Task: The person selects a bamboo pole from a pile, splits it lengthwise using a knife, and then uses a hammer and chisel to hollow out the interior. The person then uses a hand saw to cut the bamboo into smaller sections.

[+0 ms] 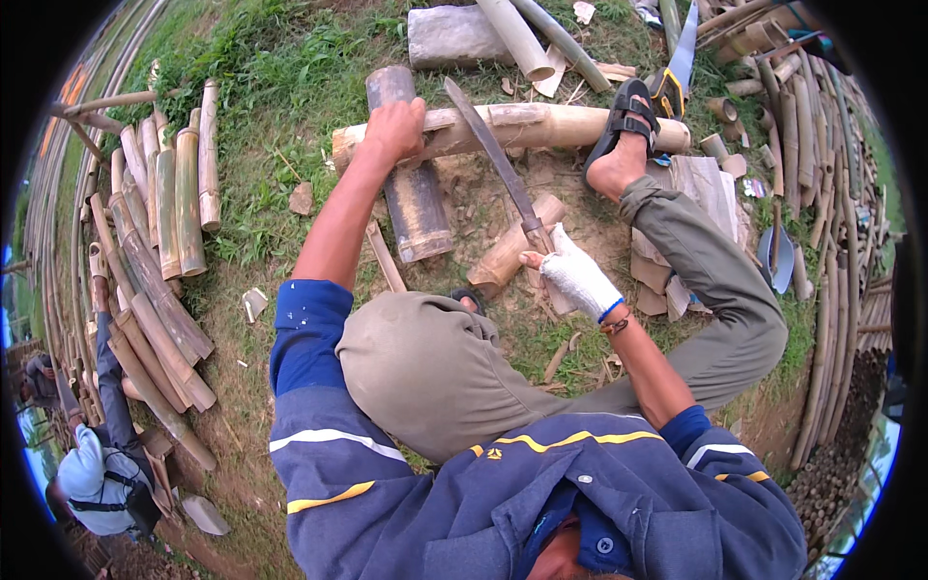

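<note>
My left hand, bare, is closed on the left part of a pale bamboo pole. That pole lies across a darker, thick bamboo piece. A white knitted glove covers my right hand, which is closed around the handle of a machete. The long blade slants up and left, its tip above the pole; I cannot tell if it touches. My sandalled foot rests on the pole's right part. Near the machete handle lies a short bamboo piece.
A handsaw with a yellow and black handle lies past my foot. Cut bamboo lengths lie on the left, and long bamboo poles on the right. A grey stone block sits ahead. Another person works at lower left.
</note>
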Demonstrator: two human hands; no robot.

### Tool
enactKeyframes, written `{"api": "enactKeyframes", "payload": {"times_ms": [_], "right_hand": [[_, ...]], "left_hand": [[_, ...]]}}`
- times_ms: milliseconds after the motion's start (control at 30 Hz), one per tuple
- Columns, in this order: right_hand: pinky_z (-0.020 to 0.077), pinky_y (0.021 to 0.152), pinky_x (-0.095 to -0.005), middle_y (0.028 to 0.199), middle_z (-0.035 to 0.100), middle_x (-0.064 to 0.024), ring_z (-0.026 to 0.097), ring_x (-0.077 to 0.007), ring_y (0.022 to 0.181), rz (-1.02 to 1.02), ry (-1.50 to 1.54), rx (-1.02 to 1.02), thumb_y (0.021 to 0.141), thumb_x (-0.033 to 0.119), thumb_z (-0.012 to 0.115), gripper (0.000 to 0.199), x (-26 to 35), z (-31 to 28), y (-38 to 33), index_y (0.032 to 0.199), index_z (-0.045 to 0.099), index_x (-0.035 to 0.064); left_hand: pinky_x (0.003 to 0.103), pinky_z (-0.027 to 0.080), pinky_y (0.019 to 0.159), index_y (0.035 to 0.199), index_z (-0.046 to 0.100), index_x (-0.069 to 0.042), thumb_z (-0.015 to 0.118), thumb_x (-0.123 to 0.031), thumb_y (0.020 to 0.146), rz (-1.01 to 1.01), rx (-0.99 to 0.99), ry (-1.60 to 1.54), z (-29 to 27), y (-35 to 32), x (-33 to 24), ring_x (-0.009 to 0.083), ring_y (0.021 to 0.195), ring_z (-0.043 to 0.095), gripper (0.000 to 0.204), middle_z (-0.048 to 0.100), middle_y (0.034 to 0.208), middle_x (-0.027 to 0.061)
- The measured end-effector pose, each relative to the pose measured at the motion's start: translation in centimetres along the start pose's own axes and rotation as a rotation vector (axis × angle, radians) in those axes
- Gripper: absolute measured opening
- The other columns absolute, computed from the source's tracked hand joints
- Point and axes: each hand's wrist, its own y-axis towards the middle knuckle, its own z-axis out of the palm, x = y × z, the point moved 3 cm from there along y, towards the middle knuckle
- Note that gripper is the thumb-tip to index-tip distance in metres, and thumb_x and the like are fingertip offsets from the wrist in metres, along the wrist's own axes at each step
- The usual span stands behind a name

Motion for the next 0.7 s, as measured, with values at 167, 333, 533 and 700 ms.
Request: {"api": "enactKeyframes", "payload": {"times_ms": [167,333,533,700], "right_hand": [[0.0519,0.056,-0.0316,0.090,0.059,-0.0033,0.060,-0.0158,0.072,0.053,0.905,0.414,0.101,0.021,0.069,0.060,1.0,1.0,-0.1,0.155,0.045,0.0060],[0.0577,0.062,-0.0339,0.094,0.059,-0.0047,0.063,-0.0180,0.071,0.095,0.679,-0.077,0.099,0.024,0.073,0.040,-1.8,3.0,4.3,0.130,0.054,0.0071],[0.0506,0.055,-0.0310,0.092,0.055,-0.0028,0.059,-0.0135,0.066,0.005,0.570,-0.003,0.102,0.035,0.076,0.041,0.7,6.0,5.6,0.123,0.046,0.0171],[0.0481,0.055,-0.0300,0.095,0.055,-0.0040,0.055,-0.0136,0.066,0.137,0.830,0.191,0.104,0.030,0.075,0.032,2.2,6.2,5.9,0.124,0.057,0.0128]], "left_hand": [[0.054,0.059,0.094,0.113,0.070,-0.002,0.075,-0.026,0.084,-0.134,-0.032,-0.209,0.3,-0.1,-0.3,0.0467,0.104,0.074,0.039,0.076,0.104,0.0289],[0.054,0.058,0.097,0.116,0.072,-0.003,0.072,-0.025,0.085,-0.161,0.029,-0.259,-0.5,-0.1,-0.5,0.0474,0.108,0.073,0.038,0.076,0.110,0.0299],[0.054,0.058,0.097,0.116,0.073,-0.004,0.072,-0.023,0.083,-0.165,0.022,-0.279,-0.2,-0.6,0.0,0.0480,0.107,0.073,0.038,0.076,0.110,0.0289],[0.053,0.058,0.096,0.115,0.073,-0.005,0.072,-0.020,0.083,-0.202,-0.034,-0.331,0.4,-0.7,-0.1,0.0483,0.107,0.073,0.036,0.076,0.109,0.0296]]}}
